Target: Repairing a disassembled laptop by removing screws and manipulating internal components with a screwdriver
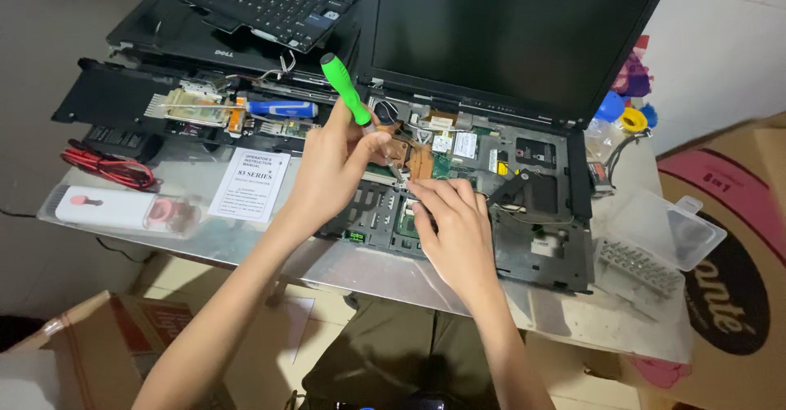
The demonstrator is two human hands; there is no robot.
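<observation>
Green-handled screwdriver stands tilted over the opened laptop base at table centre, handle leaning up-left, tip down among the exposed boards w/ copper heat pipe. Left hand comes up from bottom-left, forearm angled, wrist cocked; fingers curled & pressed round the shaft just below the handle. Left of it: a white instruction sheet, rectangular, black print, lying flat; further left a clear flat pack w/ white & pink items, and red wires beside it. Right hand reaches in from bottom centre, palm down on the board; index & thumb close together near the screwdriver tip, what they pinch can't tell. Far right: clear plastic box, lid open, & a brown carton w/ pink band and dark round label.
</observation>
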